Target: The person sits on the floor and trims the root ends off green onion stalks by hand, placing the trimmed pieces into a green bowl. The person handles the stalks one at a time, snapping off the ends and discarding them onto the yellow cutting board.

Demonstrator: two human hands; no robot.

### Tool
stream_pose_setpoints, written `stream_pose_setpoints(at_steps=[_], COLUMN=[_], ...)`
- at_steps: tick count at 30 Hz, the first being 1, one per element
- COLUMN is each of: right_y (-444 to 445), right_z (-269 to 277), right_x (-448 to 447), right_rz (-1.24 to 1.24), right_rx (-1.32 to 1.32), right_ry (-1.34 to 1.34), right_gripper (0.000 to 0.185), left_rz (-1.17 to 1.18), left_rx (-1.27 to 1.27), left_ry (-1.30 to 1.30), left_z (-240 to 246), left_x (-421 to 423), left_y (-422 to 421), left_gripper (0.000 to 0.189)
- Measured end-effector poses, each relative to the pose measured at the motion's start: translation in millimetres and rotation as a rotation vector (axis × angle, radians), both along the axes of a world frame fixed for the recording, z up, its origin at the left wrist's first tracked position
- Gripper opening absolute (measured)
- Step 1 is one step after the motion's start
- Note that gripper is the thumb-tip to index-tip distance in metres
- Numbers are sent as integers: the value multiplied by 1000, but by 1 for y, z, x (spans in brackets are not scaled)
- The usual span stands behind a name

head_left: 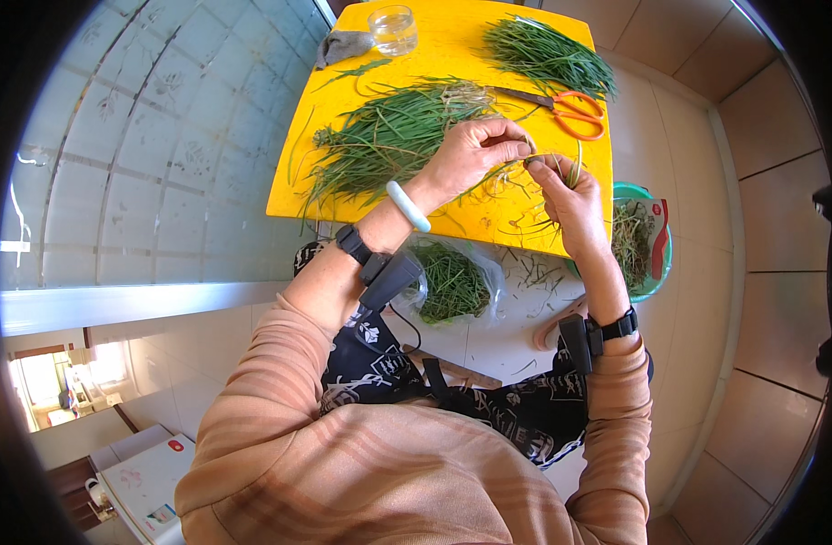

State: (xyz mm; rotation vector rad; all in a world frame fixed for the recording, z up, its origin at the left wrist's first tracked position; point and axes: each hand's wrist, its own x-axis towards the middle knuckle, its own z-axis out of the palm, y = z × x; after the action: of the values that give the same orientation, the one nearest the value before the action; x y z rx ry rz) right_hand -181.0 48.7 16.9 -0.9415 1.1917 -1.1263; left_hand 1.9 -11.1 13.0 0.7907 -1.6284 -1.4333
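Note:
Over the right half of a yellow table (348,88), my two hands meet fingertip to fingertip. My left hand (481,150), a pale bangle at its wrist, pinches the thin green stalks (494,172), which look like garlic chives. My right hand (571,194) grips the same small bunch close by, and a few pale stems (579,160) stick up between its fingers. Left of my hands lies a large heap of chives (389,133), partly hidden by my left hand and forearm. Loose trimmings (508,184) are scattered on the tabletop beneath the fingers.
Orange-handled scissors (571,112) lie beyond my hands, below a second chive bundle (552,54). A glass of water (393,33) stands by a grey cloth (344,48). Under the table edge sits a plastic bag of greens (450,283); a green basin (663,262) holds withered scraps.

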Motion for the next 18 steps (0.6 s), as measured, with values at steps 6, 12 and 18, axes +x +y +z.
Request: stream_pose_setpoints(at_steps=[6,12,18], right_y=[-5,-6,-5], right_z=[-12,0,-2], right_x=[-8,-23,-16], right_rz=[-85,-188,-162], right_rx=[83,-136,-185], right_ry=[-257,335,332], right_gripper=[13,21,27], left_rz=[-31,-79,-108], left_rx=[-17,292,473], left_ry=[134,226,246], left_z=[-6,3,-5], left_x=[-6,-4,-3], left_y=[3,4,4], left_gripper=[10,15,19])
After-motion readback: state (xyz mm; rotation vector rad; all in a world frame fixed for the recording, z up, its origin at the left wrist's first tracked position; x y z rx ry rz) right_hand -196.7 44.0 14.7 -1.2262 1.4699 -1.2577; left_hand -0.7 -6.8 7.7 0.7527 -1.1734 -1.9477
